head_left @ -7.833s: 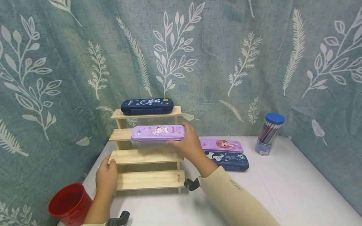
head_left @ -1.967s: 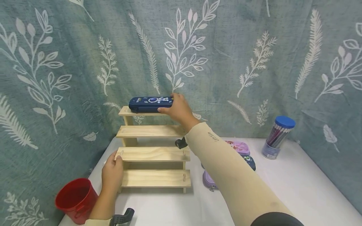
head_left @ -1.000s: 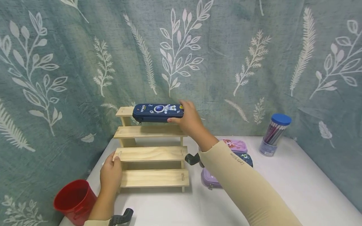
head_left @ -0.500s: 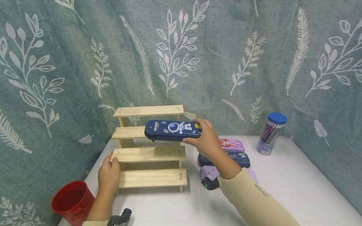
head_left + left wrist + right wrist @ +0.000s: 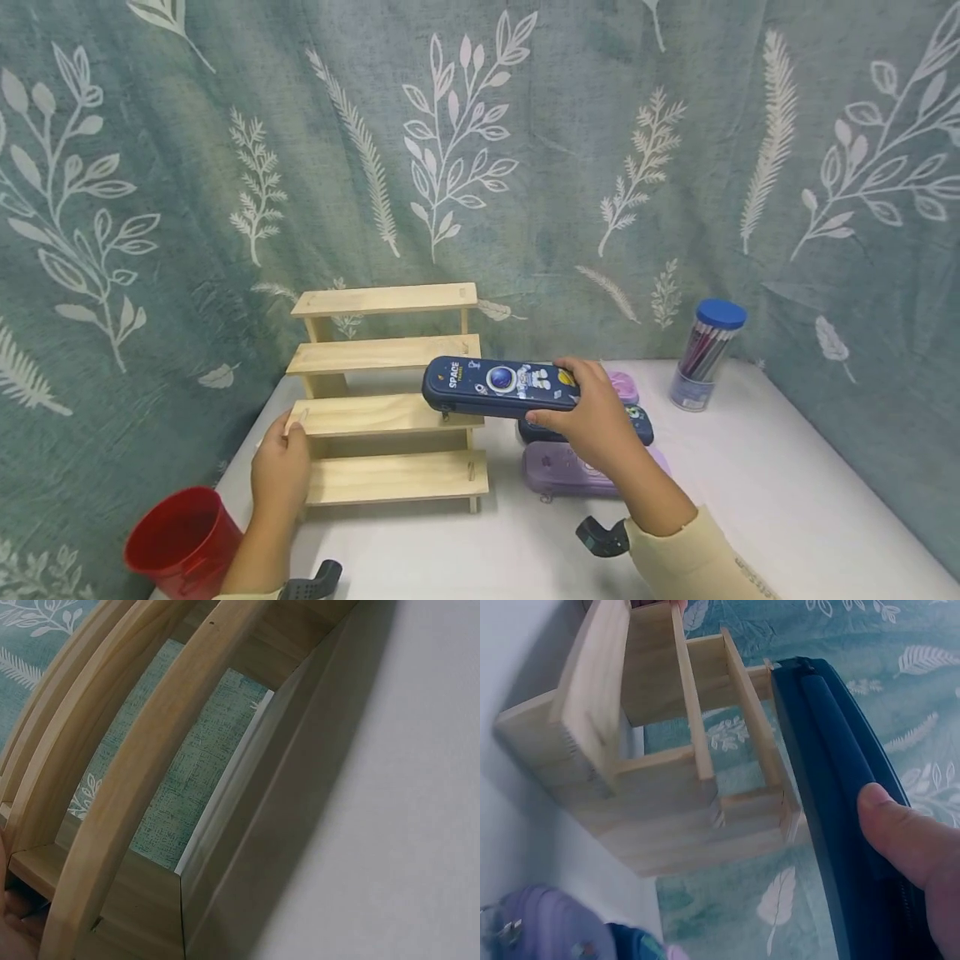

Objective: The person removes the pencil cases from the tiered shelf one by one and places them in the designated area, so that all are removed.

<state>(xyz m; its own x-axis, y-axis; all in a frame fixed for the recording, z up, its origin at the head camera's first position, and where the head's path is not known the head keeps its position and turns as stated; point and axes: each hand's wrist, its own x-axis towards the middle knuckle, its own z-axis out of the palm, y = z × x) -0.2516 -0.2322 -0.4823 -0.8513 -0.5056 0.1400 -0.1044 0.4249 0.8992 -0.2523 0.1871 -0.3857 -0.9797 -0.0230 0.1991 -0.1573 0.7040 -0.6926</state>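
Note:
In my right hand (image 5: 600, 412) is a navy pencil case (image 5: 498, 388) with an astronaut and the word SPACE on its lid. I grip its right end, thumb along the front side, and it hangs in the air beside the stepped wooden rack (image 5: 386, 414). The right wrist view shows my thumb (image 5: 900, 829) pressed on the case's zipped side. My left hand (image 5: 281, 462) holds the left end of the rack's second step from the bottom, thumb on top; its fingers are partly hidden behind the wood. Every step of the rack is bare.
Right of the rack lie a purple pencil case (image 5: 558, 468), a dark blue one (image 5: 639, 423) and a pink-purple one (image 5: 624, 386), partly covered by my right hand. A blue-lidded tub of pencils (image 5: 705, 354) stands behind. A red bucket (image 5: 183, 533) is at the left.
Earlier my right hand carried the purple case off the rack; it now lies on the table. Since then it has lifted the astronaut case from the top step and brought it right and down.

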